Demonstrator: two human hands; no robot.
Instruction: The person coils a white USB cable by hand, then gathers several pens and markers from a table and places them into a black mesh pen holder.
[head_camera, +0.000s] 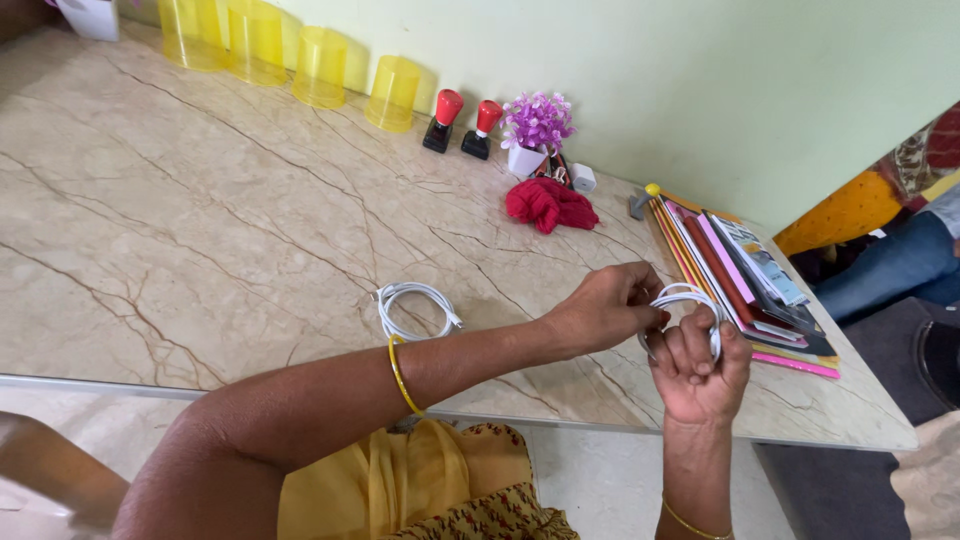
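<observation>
A coiled white cable is held above the marble table's front right part. My right hand grips the coil from below, fingers wrapped around its loops. My left hand pinches the same coil from the left side, thumb and fingers closed on the strands. A second white cable, loosely coiled with its plugs showing, lies flat on the table to the left of my left forearm, untouched.
A stack of coloured folders and booklets lies just right of my hands. Further back are a red cloth, a small pot of purple flowers, two red-topped stamps and several upturned yellow cups. A seated person's leg shows at right.
</observation>
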